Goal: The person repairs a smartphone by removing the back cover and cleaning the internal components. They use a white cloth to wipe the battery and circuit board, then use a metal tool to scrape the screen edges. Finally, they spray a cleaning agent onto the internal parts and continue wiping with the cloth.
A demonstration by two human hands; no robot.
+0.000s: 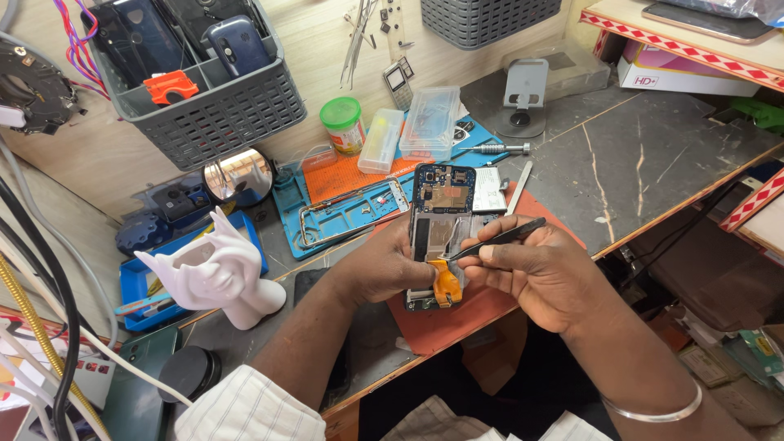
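Two bare hands work over an opened phone (442, 214) with its back cover off, held above a red mat (457, 314). The left hand (384, 265) is closed around the phone's left edge and lower part, holding it face down so the circuit board shows. The right hand (543, 273) pinches black tweezers (498, 238), whose tip touches an orange flex strip (445, 282) at the phone's lower end. Just left of the phone lies a metal frame (351, 214) on a blue mat (327, 220). Behind the phone stand two clear plastic boxes (430, 121) and a green-lidded jar (342, 124). Further left of the phone is a white hand-shaped stand (214, 273), and beyond it a grey basket (208, 90) holds old phones.
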